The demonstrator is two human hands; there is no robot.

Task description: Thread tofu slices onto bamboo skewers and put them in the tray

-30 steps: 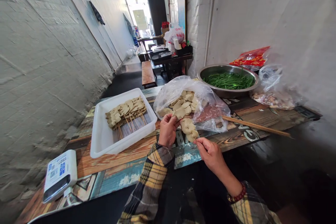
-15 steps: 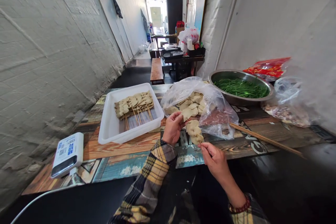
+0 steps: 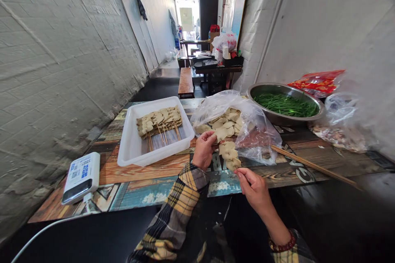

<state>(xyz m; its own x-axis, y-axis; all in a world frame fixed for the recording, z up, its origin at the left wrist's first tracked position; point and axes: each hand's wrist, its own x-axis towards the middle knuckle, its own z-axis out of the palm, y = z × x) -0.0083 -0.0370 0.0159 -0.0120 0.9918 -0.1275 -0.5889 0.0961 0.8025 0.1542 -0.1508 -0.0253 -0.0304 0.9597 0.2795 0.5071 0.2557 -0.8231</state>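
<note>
My right hand (image 3: 255, 189) pinches the lower end of a skewer threaded with thin beige slices (image 3: 230, 155). The slices look folded; most of the stick is hidden by them. Left of its upper end, my left hand (image 3: 204, 151) has thumb and fingers closed on a single beige slice (image 3: 220, 134). Just behind both hands, a clear plastic bag (image 3: 256, 123) lies open with many loose slices (image 3: 230, 121) spilling at its mouth. To the left, a white plastic tub (image 3: 126, 148) holds a stack of finished skewers (image 3: 159, 119), their sticks pointing toward me.
Several bare bamboo sticks (image 3: 317, 167) lie at the right of the bag. Behind them stand a steel basin (image 3: 286, 120) of green chives (image 3: 285, 104) and a filled plastic bag (image 3: 339, 131). A white payment device (image 3: 82, 178) with a cable sits at the left edge.
The view has shifted slightly, so the scene sits a little further right. Both hands keep nearly the same pose, still holding the slice and the skewer.
</note>
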